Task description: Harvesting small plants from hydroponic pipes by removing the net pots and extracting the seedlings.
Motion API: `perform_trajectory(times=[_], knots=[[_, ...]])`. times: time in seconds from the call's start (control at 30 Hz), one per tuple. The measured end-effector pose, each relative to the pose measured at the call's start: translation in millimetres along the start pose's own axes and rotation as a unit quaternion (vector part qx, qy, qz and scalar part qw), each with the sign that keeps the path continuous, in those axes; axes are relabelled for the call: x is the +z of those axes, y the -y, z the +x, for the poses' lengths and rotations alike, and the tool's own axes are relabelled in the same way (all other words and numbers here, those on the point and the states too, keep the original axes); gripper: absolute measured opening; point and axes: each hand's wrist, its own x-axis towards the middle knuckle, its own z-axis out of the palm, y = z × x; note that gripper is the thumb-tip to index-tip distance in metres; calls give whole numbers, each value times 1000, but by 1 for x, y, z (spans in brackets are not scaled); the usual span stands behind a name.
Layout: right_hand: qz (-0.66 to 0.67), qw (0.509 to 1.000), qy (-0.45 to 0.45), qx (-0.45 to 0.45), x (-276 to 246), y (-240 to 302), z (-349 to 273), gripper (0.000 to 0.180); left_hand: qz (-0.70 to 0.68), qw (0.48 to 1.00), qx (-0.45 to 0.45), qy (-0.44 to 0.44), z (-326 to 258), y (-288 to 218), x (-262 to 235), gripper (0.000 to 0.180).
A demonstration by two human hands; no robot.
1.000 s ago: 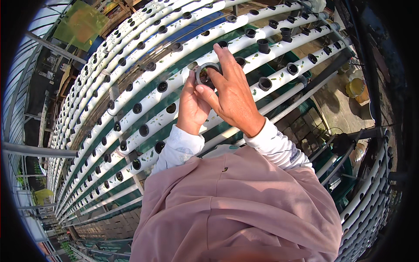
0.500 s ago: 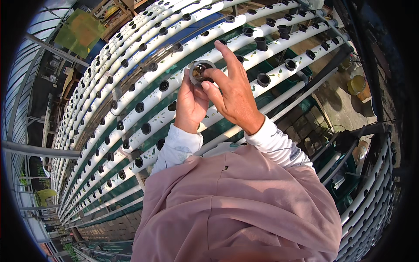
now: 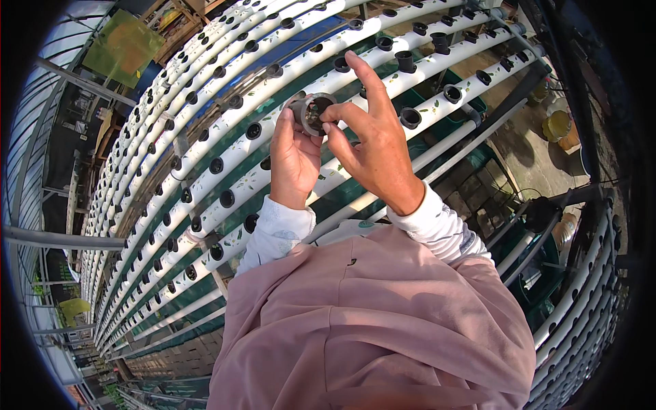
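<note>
A small dark net pot (image 3: pixel 303 117) is held up over the white pipes, its round mouth tilted toward the right and brownish bits showing inside. My left hand (image 3: pixel 296 167) grips it from the left and below, fingers wrapped around its side. At the right edge of the mouth, the thumb and index finger of my right hand (image 3: pixel 384 147) come together in a pinch, with another finger stretched upward. Whatever lies between those fingertips is too small to make out. Below the pot runs a white pipe (image 3: pixel 249 179) with round holes and scattered green leaf bits.
Rows of white pipes (image 3: pixel 205 179) with black pots in their holes fill the left and far side. Several pots stand raised, among them a black pot (image 3: pixel 406 62). Yellowish containers (image 3: pixel 557 128) stand on the floor at right. A grey rail (image 3: pixel 65 238) crosses at left.
The pot has tipped further, its mouth now turned more to the right. My right fingers have drawn back from inside it to its right edge, and the right hand shifted slightly right.
</note>
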Motion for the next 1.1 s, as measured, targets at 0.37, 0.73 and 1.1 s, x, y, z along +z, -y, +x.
perform_trajectory(times=[0.37,0.73,1.1], knots=[[94,993,40,55,-1,14,-20,26,23,997,67,-45,2,-10,-12,26],[81,978,158,113,16,4,-21,27,40,998,23,-33,5,-11,-27,30],[82,962,211,150,25,-3,-18,29,87,995,30,-47,6,-8,-32,34]])
